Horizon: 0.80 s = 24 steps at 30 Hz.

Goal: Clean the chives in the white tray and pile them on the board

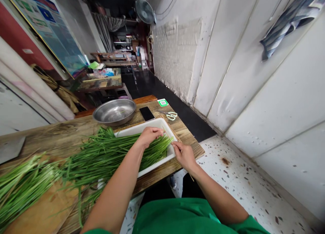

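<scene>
A long bundle of green chives [111, 152] lies across a white rectangular tray [154, 124] on the wooden table [63, 132]. My left hand [149, 135] rests on top of the chives near their cut ends, fingers curled over the stalks. My right hand [184, 154] sits at the tray's near right corner, fingertips pinching the tips of the chives together with a thin wooden skewer [169, 134] that points away across the tray. More chives [22, 183] lie in a loose heap at the left on a wooden board [48, 207].
A steel bowl [114, 111] stands behind the tray, with a black phone [146, 113], a green QR card [163, 102] and white-handled scissors [170, 115] at the table's far end. A cleaver blade [11, 147] lies far left. White wall panels run along the right.
</scene>
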Each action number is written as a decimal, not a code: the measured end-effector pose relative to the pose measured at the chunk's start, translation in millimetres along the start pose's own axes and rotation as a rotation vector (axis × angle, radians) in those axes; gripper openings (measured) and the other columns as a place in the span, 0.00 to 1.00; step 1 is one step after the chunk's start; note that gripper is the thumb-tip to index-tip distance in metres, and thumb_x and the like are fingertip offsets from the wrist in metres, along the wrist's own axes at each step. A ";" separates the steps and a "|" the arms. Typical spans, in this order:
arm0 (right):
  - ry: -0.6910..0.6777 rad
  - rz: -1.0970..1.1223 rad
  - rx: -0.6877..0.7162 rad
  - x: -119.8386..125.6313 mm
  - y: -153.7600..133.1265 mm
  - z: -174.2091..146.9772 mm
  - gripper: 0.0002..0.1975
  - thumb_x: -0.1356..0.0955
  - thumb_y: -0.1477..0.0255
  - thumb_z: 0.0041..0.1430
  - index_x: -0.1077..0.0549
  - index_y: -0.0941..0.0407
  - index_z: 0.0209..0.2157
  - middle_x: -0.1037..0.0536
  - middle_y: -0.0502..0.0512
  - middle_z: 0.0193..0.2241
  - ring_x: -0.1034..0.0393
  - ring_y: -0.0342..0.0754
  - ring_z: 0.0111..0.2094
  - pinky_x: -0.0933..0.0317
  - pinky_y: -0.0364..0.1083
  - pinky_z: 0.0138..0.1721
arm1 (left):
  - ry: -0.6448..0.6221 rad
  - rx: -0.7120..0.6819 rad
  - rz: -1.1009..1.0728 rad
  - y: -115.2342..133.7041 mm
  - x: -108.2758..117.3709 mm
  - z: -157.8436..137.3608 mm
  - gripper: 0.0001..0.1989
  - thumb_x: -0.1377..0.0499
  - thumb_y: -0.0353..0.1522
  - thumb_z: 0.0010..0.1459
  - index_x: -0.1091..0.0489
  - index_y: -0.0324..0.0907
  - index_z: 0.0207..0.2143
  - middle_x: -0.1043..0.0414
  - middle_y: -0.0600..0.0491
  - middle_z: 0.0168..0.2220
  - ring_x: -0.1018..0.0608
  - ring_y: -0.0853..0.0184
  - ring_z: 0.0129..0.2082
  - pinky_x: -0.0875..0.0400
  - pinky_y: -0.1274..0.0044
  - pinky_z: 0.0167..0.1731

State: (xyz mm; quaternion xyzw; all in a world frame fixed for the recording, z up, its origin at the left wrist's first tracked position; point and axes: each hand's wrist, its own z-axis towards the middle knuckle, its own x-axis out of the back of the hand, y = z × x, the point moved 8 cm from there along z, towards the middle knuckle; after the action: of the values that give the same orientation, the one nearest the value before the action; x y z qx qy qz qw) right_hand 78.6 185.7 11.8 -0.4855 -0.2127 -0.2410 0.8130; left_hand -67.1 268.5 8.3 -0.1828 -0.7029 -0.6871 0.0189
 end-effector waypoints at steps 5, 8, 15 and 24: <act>0.009 -0.013 -0.009 1.0 -2.7 2.9 0.13 0.42 0.73 0.56 0.28 0.55 0.37 0.23 0.52 0.30 0.29 0.45 0.31 0.39 0.40 0.34 | -0.221 -0.044 0.121 8.4 -20.5 -9.6 0.14 0.41 0.39 0.42 0.25 0.39 0.30 0.27 0.52 0.24 0.31 0.69 0.23 0.38 0.78 0.26; 0.012 -0.007 -0.017 0.1 0.3 0.0 0.13 0.42 0.73 0.56 0.28 0.55 0.37 0.23 0.52 0.30 0.29 0.45 0.30 0.39 0.41 0.34 | -0.060 -0.130 0.232 14.4 -1.6 -5.1 0.14 0.44 0.38 0.46 0.25 0.42 0.33 0.26 0.52 0.32 0.28 0.64 0.33 0.38 0.76 0.37; 0.025 -0.001 -0.039 -2.3 10.4 -6.9 0.12 0.41 0.72 0.56 0.28 0.56 0.36 0.23 0.52 0.30 0.29 0.46 0.30 0.39 0.41 0.32 | 0.211 -0.107 0.977 -4.3 25.4 5.5 0.07 0.44 0.32 0.45 0.25 0.46 0.23 0.27 0.48 0.32 0.33 0.56 0.39 0.48 0.69 0.40; 0.014 -0.010 -0.048 -3.3 9.8 -5.6 0.12 0.41 0.73 0.55 0.28 0.56 0.36 0.23 0.53 0.29 0.29 0.45 0.29 0.38 0.40 0.32 | 0.112 -0.007 1.179 -21.6 6.4 13.2 0.06 0.44 0.30 0.43 0.27 0.40 0.22 0.29 0.40 0.31 0.33 0.51 0.38 0.50 0.66 0.36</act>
State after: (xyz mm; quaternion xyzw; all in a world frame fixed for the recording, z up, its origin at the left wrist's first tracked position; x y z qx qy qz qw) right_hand 82.5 185.4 0.7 -0.5023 -0.2036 -0.2534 0.8013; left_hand -76.3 283.0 -11.4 -0.5060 -0.4783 -0.5717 0.4340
